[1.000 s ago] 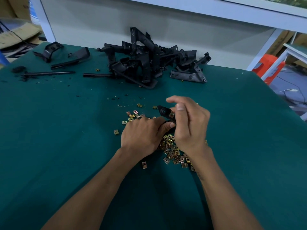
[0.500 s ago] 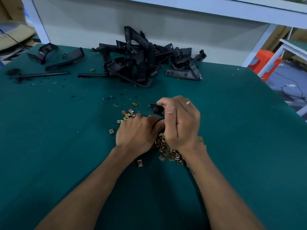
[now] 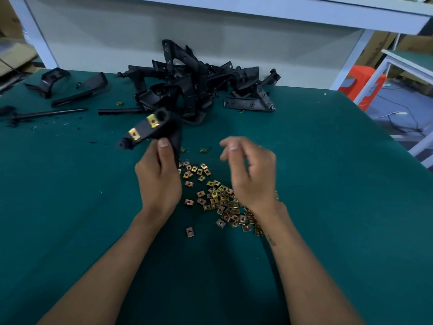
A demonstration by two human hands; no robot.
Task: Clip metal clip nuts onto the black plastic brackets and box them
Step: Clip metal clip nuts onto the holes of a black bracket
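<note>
Black bracket (image 3: 154,130), two clip nuts fitted, pinched in my left hand (image 3: 159,181) grip, long axis running up-left from the loose nuts (image 3: 222,200); right hand (image 3: 250,170) empty, fingers loose, nearer them.

No text, label or number can be read anywhere

Green table (image 3: 70,207), clip nuts (image 3: 225,202), bracket pile (image 3: 192,87)
</note>
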